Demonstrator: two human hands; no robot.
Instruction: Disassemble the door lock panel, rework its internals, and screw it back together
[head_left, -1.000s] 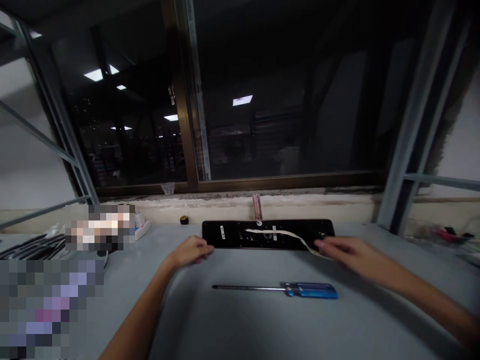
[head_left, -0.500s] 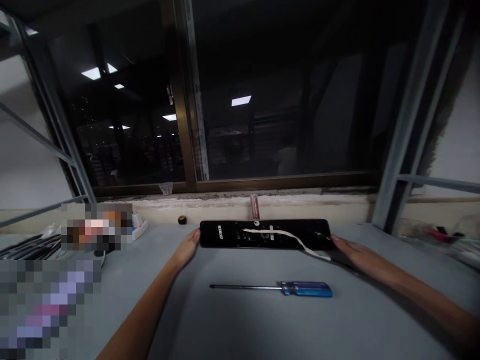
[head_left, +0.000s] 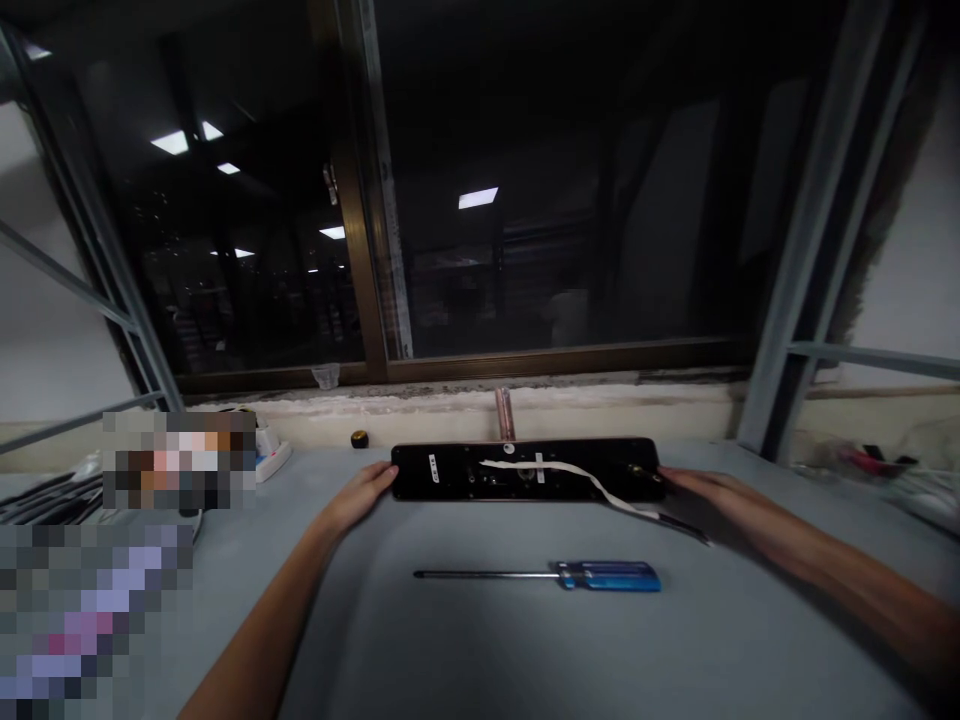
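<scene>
A long black panel (head_left: 412,485) with white labels, screws and small fittings on its face spans the space between my hands. My left hand (head_left: 366,492) grips its left end, thumb on the near face. At the right end, my right hand (head_left: 701,487) holds the edge, its fingers partly hidden behind. A white-sleeved cable (head_left: 611,500) runs across the panel and hangs past its lower right side, ending in dark wires. Nearer to me, a screwdriver (head_left: 607,576) with a clear blue handle lies on the grey table (head_left: 480,650), its tip pointing left.
A copper-coloured cylinder (head_left: 504,412) stands behind the panel by the wall. To its left sits a small black-and-yellow round item (head_left: 360,439). A white power strip (head_left: 271,460) and dark cables (head_left: 52,505) lie at left. Metal uprights (head_left: 780,300) flank the dark window.
The view has shifted slightly. Both hands still hold the panel's ends, and the cable's loose end shows more clearly beside my right hand. The screwdriver stays put.
</scene>
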